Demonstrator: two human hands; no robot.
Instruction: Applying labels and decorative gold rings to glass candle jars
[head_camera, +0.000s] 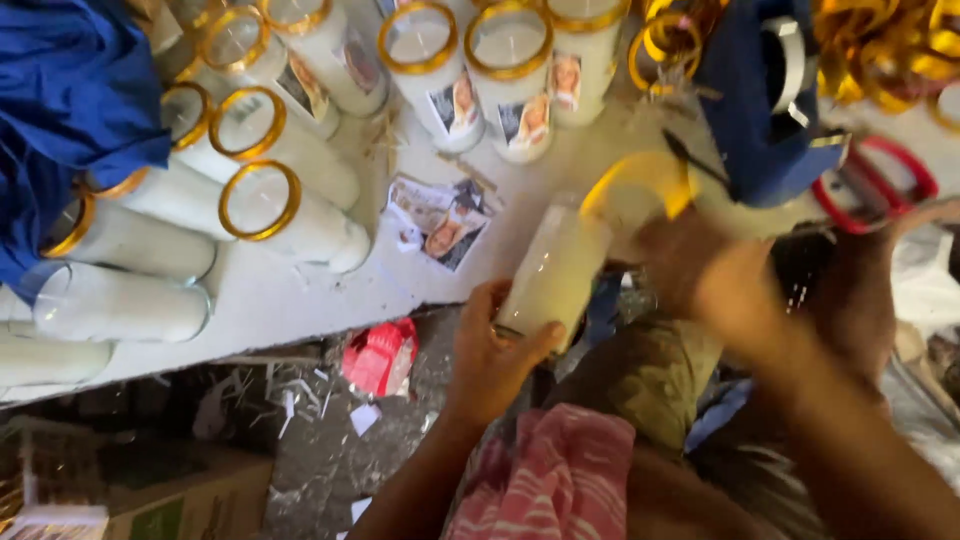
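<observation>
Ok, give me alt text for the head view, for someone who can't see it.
The left hand grips the base of a tall white glass candle tilted over the edge of a white table, while the blurred right hand is at its yellow-ringed top. More gold-rimmed white candles stand and lie on the table, beside scattered paper picture labels.

blue cloth (70, 110), red wrapper (380, 357), cardboard box (190, 505)

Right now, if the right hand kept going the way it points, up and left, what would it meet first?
Probably the yellow ring at the top of the candle jar held by the left hand; the right hand is blurred, so depth is uncertain.
</observation>
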